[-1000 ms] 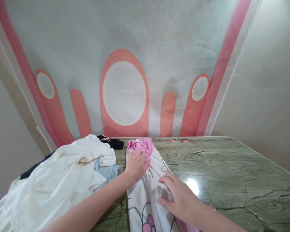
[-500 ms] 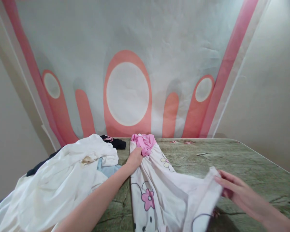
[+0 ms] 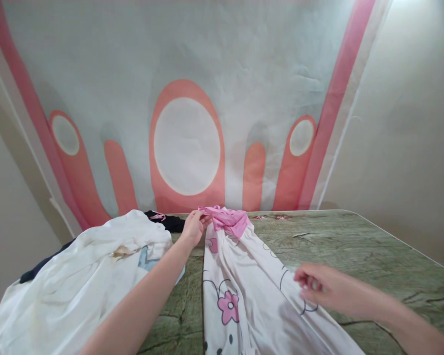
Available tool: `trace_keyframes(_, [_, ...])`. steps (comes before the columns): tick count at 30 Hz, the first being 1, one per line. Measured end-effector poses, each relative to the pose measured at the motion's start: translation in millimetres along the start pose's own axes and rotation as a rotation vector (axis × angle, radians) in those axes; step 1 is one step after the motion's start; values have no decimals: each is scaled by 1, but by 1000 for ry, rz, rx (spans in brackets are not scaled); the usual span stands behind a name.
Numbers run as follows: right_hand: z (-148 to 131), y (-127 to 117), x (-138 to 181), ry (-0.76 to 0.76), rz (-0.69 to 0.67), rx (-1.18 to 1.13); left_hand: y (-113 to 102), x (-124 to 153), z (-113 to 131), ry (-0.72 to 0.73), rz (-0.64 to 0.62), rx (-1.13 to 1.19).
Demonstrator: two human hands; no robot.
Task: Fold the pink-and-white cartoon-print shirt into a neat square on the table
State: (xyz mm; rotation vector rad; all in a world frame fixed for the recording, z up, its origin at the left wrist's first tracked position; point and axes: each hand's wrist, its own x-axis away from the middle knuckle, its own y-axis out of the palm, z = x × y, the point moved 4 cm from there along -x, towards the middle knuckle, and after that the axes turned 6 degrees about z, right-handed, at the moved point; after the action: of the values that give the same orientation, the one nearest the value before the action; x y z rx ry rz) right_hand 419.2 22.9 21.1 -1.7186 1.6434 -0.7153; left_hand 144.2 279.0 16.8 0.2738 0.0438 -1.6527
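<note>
A white garment with pink flowers and a cartoon print (image 3: 244, 291) lies stretched out on the green marbled table (image 3: 355, 246), its pink waistband (image 3: 230, 220) at the far end. My left hand (image 3: 193, 228) pinches the left corner of that pink waistband. My right hand (image 3: 320, 287) is closed in a pinch on the garment's right edge, lower down and nearer to me.
A heap of white cloth (image 3: 77, 281) with a pale blue piece (image 3: 146, 259) and dark clothing (image 3: 166, 222) fills the table's left side. A backdrop with coral ovals (image 3: 187, 148) hangs right behind the table. The table's edge runs along the right.
My right hand pulled the folded side of the garment out to the right and then came back inward, leaving it spread flat. My left hand slid further up to the waistband's corner.
</note>
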Motion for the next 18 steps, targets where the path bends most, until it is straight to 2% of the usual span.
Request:
trace_keyframes(2, [-26,11,-55,-67,77,-23,-7,-3,12,-2,-17,53])
trace_keyframes(5, [-50,47,-123,-153,194,53,-2,5,18,-33,-96,65])
trace_keyframes(7, [-52,71,-158,-111,291,122,7,11,20,-40,-124,104])
trace_keyframes(9, [-45,86,-183,-24,358,38,12,12,24,-46,-116,187])
trace_keyframes(10, [-40,90,-192,12,379,-25,10,9,26,-53,-74,214])
trace_keyframes(12, [-26,87,-203,53,409,-149,-8,-4,31,-75,73,211])
trace_keyframes(13, [-17,80,-206,60,426,-195,-23,-12,34,-89,177,181])
trace_keyframes(14, [-7,70,-206,67,449,-235,-41,-21,36,-98,265,153])
trace_keyframes(18, [51,12,-185,171,596,-424,-114,-47,42,-138,482,56])
